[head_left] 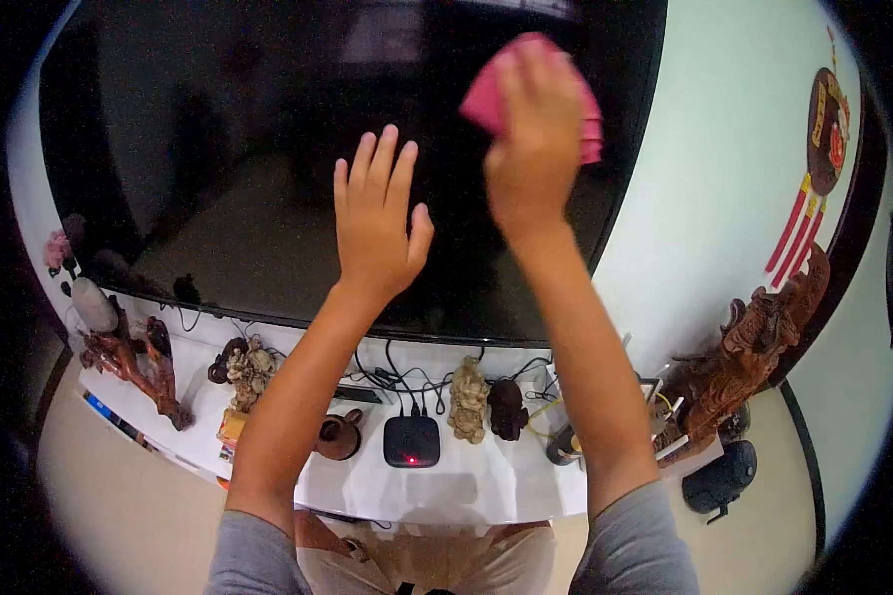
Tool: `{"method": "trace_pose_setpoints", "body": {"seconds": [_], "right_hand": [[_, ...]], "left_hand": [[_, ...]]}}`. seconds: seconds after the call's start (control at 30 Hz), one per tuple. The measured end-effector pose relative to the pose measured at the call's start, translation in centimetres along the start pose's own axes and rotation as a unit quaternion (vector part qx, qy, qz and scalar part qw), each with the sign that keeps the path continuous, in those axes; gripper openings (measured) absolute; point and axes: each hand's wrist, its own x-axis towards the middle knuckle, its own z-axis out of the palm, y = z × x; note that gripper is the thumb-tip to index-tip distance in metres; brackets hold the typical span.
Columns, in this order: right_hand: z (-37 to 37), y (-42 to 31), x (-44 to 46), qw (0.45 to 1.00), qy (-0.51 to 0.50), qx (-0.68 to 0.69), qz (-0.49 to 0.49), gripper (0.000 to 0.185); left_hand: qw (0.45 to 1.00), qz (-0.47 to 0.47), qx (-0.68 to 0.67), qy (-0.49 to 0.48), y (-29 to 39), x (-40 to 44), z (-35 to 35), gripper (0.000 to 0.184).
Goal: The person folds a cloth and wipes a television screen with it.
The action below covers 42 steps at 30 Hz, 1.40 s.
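Two gray sleeves (258, 555) are framing the lower part of the view, one on each arm. One left hand (375, 223) is being held up before one black television (238, 208), its four fingers slightly apart and its thumb standing away; whether the palm is touching the television cannot be told. One right hand (538, 159) is lying over one pink cloth (482, 96) at the television's upper right; its fingers are blurring and pointing upward, and whether they are gripping the cloth cannot be told. Below, one white shelf (521, 504) is carrying one black box (407, 436) showing a red light (413, 459), one brown jug (339, 438) to its left, and two figurines (467, 407), one pale and one dark, standing side by side to its right.
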Motion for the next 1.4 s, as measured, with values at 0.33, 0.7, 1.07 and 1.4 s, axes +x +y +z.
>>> {"method": "trace_pose_setpoints", "body": {"seconds": [0.33,0.7,1.07,1.4], "right_hand": [[-6.2,3.2,-6.2,0.997,-0.08,-0.01,0.009,0.054],[-7.4,3.7,-10.7,0.994,-0.106,0.0,-0.011,0.05],[-9.0,1.7,-16.8,0.951,-0.262,0.103,-0.125,0.039],[-10.9,-2.8,-22.8,0.97,-0.194,0.087,0.119,0.057]], "left_hand": [[0.996,0.043,-0.041,-0.059,-0.2,-5.8,0.5,0.068],[0.993,0.065,-0.085,-0.043,2.1,-6.5,1.8,0.07],[0.992,0.055,-0.077,-0.083,2.3,-7.3,1.3,0.069],[0.986,0.051,-0.119,-0.102,4.8,-10.9,1.6,0.066]]}}
